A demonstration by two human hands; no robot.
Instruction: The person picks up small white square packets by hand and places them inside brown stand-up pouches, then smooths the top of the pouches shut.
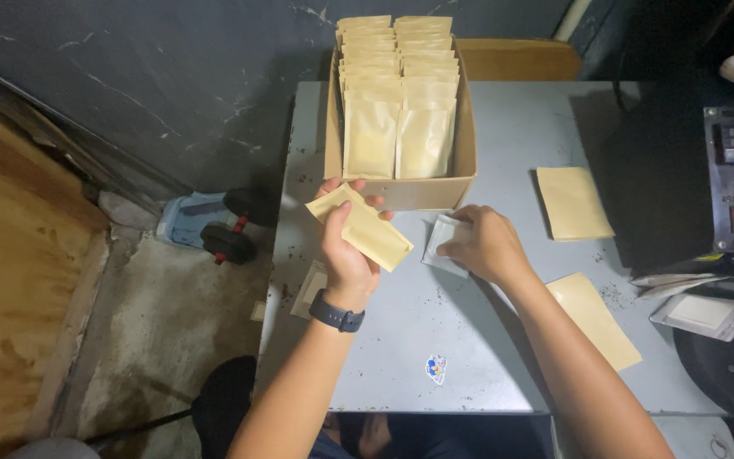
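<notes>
Left hand [348, 255]: fingers closed around a flat tan paper pouch [360, 226], held above the grey metal surface [418, 340]. Right hand [484, 246]: fingers curled, pinching a small white sachet [442, 241] against the surface. Just behind, an open cardboard box [418, 192] holds two rows of upright tan pouches [399, 93].

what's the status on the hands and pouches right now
Left hand holds a tan pouch above the table. Right hand grips a small white packet on the table. Box of pouches just behind; nothing between them.

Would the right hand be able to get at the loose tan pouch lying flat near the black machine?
Probably yes: the right hand rests on a small white packet, and bare table lies between it and the tan pouch.
</notes>
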